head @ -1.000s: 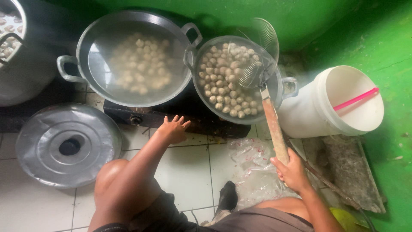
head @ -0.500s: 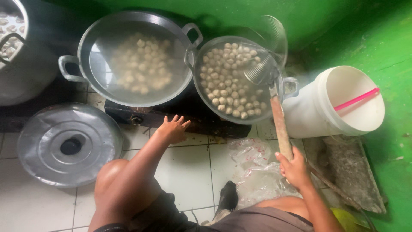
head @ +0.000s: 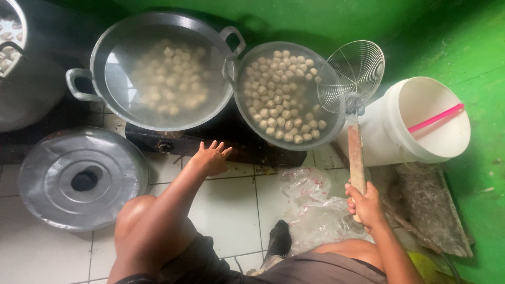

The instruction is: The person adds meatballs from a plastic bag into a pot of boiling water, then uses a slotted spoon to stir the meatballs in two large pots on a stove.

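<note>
My right hand (head: 364,203) grips the wooden handle of a wire skimmer (head: 351,77), whose empty mesh bowl hangs at the right rim of a metal bowl (head: 247,113) full of pale meatballs (head: 280,93). My left hand (head: 212,156) is spread open, fingers apart, just in front of the dark stove (head: 231,142) and holds nothing. On the stove to the left sits a large wok (head: 101,66) of cloudy water with more meatballs (head: 171,80) in it.
A round metal lid (head: 81,179) lies on the white tiled floor at left. A big grey pot (head: 21,79) stands at far left. A white bucket (head: 421,123) with a pink handle stands at right by the green wall. Clear plastic bags (head: 315,208) lie near my knee.
The skimmer has lifted out of the metal bowl and swung to its right rim, now empty. My left hand has stayed spread by the stove.
</note>
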Demonstrator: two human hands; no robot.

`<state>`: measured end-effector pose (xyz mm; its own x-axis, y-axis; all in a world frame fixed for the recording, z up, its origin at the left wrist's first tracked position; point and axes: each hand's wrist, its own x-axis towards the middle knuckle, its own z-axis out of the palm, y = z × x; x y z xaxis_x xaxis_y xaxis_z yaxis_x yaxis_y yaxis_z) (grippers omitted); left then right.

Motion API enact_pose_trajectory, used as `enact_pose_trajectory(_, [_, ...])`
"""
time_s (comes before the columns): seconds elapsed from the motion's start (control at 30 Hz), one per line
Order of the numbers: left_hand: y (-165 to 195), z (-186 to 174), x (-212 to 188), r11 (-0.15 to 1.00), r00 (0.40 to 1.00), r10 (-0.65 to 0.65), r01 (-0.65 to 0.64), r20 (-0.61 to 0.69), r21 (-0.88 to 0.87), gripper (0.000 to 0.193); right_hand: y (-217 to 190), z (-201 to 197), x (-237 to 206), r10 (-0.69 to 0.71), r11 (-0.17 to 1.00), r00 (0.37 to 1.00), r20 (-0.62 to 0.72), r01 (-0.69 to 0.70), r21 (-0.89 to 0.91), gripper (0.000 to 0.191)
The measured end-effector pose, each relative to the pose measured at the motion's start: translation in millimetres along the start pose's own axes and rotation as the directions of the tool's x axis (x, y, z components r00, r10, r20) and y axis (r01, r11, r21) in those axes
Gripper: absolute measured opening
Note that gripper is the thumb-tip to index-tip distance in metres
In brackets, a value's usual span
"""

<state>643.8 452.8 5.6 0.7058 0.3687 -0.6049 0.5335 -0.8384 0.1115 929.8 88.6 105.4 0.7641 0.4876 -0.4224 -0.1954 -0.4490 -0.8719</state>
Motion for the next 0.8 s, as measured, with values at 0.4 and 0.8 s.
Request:
enact_pose_trajectory(0.4, [-0.9, 1.1, -1.9, 1.0, 1.0, 0.01, -0.01, -0.003, -0.013, 0.085, 0.0, -1.2, 0.9, 0.008, 1.0, 1.0, 0.007, -0.008, 0.002, 0.033])
enact_pose_trajectory(0.8, [-0.6, -2.9, -6.4, 1.0, 1.0, 0.006, -0.006, -0.003, -0.017, 0.085, -3.4, -0.6, -0.4, 0.024, 1.0, 1.0, 0.02, -0.024, -0.004, 0.033])
